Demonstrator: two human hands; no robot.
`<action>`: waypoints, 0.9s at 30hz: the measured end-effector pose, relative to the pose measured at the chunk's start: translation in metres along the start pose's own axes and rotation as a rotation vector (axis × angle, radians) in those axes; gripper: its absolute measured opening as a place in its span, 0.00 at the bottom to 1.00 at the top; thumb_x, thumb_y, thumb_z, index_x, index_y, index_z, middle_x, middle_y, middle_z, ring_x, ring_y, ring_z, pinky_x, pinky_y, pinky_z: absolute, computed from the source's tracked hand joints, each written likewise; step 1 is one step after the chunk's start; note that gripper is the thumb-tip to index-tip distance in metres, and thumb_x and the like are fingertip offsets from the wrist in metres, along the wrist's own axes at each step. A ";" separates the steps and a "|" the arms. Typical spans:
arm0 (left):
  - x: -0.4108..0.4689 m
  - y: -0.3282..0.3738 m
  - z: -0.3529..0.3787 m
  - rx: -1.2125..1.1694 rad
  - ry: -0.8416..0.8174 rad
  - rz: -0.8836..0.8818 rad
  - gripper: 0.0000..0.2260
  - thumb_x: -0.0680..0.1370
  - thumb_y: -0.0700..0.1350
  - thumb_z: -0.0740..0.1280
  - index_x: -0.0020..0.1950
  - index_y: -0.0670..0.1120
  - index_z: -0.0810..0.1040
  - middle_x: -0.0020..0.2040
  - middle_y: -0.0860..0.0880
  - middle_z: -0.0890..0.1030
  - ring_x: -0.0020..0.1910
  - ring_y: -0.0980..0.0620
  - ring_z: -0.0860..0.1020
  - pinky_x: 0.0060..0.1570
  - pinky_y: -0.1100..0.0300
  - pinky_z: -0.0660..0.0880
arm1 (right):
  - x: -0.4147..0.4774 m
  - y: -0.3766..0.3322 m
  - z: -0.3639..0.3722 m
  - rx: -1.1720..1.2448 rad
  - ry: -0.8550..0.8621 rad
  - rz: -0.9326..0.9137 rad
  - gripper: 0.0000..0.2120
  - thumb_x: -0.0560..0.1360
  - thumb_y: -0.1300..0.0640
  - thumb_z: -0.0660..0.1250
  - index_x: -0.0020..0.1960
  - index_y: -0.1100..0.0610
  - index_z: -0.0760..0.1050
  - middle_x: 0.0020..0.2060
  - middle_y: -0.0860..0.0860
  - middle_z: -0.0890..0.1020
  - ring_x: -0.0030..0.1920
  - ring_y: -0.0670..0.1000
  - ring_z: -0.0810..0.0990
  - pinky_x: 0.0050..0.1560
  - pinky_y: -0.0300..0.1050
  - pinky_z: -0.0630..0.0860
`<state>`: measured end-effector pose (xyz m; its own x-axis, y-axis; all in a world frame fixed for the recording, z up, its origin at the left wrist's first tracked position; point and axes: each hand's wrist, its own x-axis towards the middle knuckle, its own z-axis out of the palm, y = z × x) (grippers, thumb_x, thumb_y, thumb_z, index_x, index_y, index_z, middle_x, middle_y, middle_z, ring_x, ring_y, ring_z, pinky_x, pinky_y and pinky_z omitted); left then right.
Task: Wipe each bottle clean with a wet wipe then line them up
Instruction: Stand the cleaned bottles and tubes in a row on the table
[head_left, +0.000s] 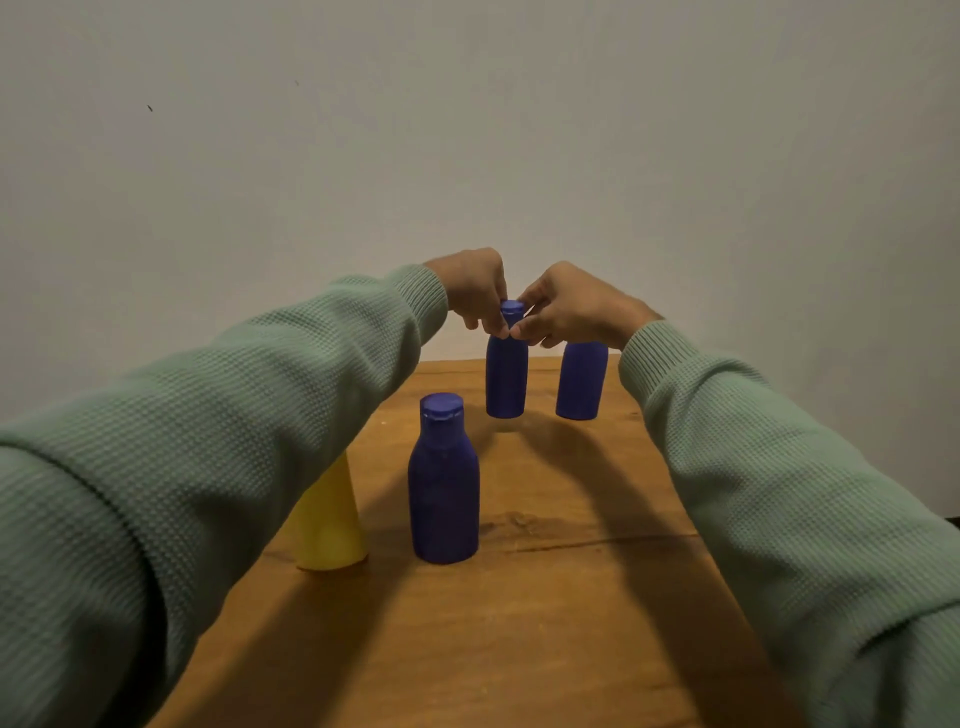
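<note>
Three dark blue bottles and a yellow one stand upright on a wooden table. The far middle blue bottle is held at its neck by both hands: my left hand pinches it from the left, my right hand from the right. A second blue bottle stands just right of it, its top hidden behind my right hand. The nearest blue bottle stands mid-table. The yellow bottle is near the left edge, partly covered by my left sleeve. No wet wipe is visible.
A plain pale wall rises directly behind the table's far edge. The table narrows away from me, with its left and right edges running under my green sleeves. Bare wood lies in front of the nearest bottle.
</note>
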<state>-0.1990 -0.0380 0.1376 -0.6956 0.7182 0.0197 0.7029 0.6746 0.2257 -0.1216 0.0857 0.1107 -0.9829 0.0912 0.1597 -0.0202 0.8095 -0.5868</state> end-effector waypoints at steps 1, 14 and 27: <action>0.005 -0.003 0.001 0.001 -0.004 -0.003 0.12 0.74 0.40 0.72 0.57 0.39 0.81 0.45 0.45 0.83 0.42 0.51 0.79 0.41 0.63 0.76 | 0.004 0.002 0.002 0.003 0.010 0.002 0.14 0.73 0.61 0.70 0.58 0.62 0.78 0.45 0.55 0.83 0.45 0.51 0.82 0.49 0.46 0.81; 0.023 -0.021 0.019 -0.027 -0.046 -0.029 0.13 0.75 0.41 0.71 0.58 0.39 0.80 0.45 0.46 0.81 0.43 0.51 0.79 0.44 0.60 0.75 | 0.018 0.011 0.022 -0.001 0.003 0.051 0.15 0.73 0.60 0.70 0.59 0.62 0.77 0.48 0.56 0.83 0.47 0.52 0.82 0.52 0.49 0.80; 0.015 -0.019 0.018 -0.069 -0.040 -0.075 0.17 0.74 0.42 0.72 0.61 0.38 0.79 0.49 0.44 0.82 0.46 0.50 0.79 0.46 0.59 0.76 | 0.021 0.011 0.022 -0.011 -0.012 0.126 0.20 0.73 0.61 0.69 0.64 0.63 0.73 0.52 0.57 0.81 0.48 0.54 0.81 0.51 0.49 0.80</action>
<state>-0.2200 -0.0370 0.1164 -0.7381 0.6736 -0.0381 0.6366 0.7140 0.2914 -0.1463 0.0835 0.0898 -0.9797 0.1858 0.0754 0.1057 0.7981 -0.5932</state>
